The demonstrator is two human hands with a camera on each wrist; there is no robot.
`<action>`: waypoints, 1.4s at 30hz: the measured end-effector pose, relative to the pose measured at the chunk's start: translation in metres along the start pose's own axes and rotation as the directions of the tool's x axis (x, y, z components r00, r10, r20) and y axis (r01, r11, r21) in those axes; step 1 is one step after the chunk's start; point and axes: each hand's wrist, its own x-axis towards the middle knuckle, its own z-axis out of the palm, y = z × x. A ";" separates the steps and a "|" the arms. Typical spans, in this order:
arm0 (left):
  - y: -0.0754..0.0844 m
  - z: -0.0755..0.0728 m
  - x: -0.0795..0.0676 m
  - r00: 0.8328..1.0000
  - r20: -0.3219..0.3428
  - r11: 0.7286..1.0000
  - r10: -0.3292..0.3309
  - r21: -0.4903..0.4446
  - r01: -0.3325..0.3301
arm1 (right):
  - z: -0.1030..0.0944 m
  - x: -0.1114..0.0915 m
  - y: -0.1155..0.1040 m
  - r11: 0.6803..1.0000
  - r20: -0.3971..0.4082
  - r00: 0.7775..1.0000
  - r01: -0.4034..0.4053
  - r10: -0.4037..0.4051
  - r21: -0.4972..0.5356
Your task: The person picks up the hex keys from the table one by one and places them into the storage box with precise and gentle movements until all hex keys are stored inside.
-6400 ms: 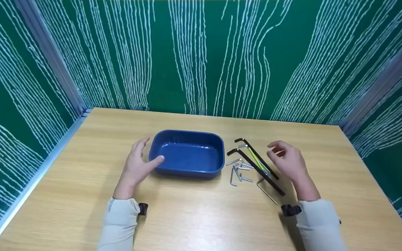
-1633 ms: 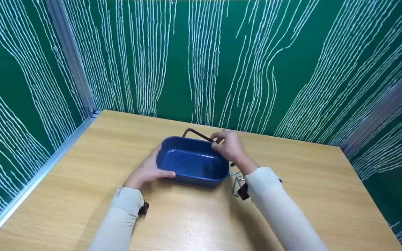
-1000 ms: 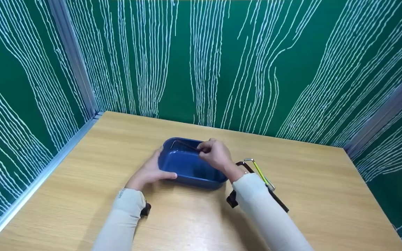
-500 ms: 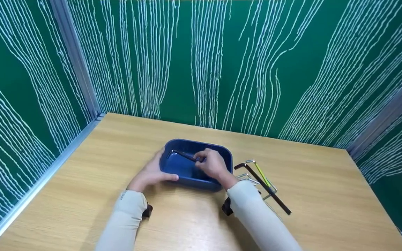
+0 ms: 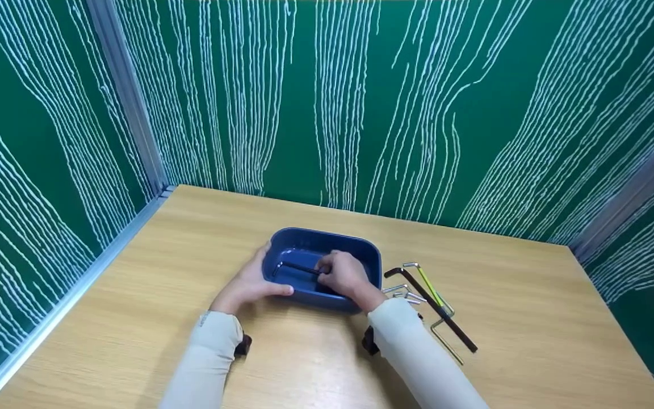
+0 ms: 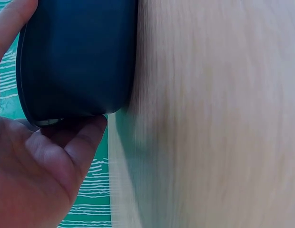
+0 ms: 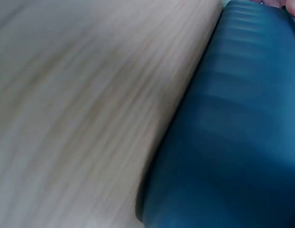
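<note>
A blue plastic bin [image 5: 311, 299] stands on the table. My left hand [image 5: 250, 284] grips its left end, thumb along the front wall and fingers around the left side. In the left wrist view that hand [image 6: 38, 175] touches the end of the bin [image 6: 81, 57]. Inside the bin, my right hand [image 5: 345, 274] pinches a black hex key [image 5: 298, 267] by its long arm, low near the floor; the short bent end points left. Whether the key touches the floor I cannot tell. The right wrist view shows mostly the bin's outer wall [image 7: 228, 128].
Right of the bin lie another large black hex key [image 5: 440, 309], a yellow-green one [image 5: 425, 280], a brass-coloured one [image 5: 447, 345] and several small silver keys [image 5: 414, 296]. My right sleeve [image 5: 418, 352] passes close to them. Green patterned walls [image 5: 281, 113] enclose the wooden table [image 5: 304, 363].
My right hand has carried one black hex key from the table over the back rim and down into the bin. The left hand, earlier beside the bin, now holds its end.
</note>
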 end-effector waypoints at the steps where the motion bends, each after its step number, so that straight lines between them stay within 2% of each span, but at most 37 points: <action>1: 0.000 0.000 0.000 1.000 0.001 1.000 -0.002 0.003 0.002 | 0.000 0.000 0.000 1.000 0.016 1.000 -0.012 0.012 0.005; 7: -0.002 0.001 0.001 1.000 0.001 1.000 -0.023 0.010 0.023 | 0.001 0.001 0.000 0.997 0.075 0.995 -0.068 0.066 0.030; 15: -0.004 0.002 0.000 0.997 -0.009 0.997 -0.077 0.021 0.077 | 0.002 0.001 -0.002 0.998 0.098 0.994 -0.057 0.057 -0.002; 22: -0.004 0.001 -0.001 0.995 -0.009 0.995 -0.098 0.015 0.098 | 0.004 0.000 -0.002 0.994 0.138 0.984 -0.113 0.111 0.010; 29: -0.003 0.001 -0.001 0.998 0.004 0.997 -0.065 0.037 0.064 | 0.006 0.003 -0.001 0.996 0.140 0.986 -0.084 0.086 -0.021; 37: -0.005 0.001 -0.001 0.997 0.003 0.997 -0.081 0.012 0.081 | 0.004 0.003 -0.003 0.995 0.151 0.984 -0.101 0.099 0.005; 42: -0.002 0.001 -0.002 0.999 0.008 0.999 -0.053 -0.009 0.053 | 0.004 0.002 -0.004 0.997 0.096 0.993 -0.074 0.074 0.000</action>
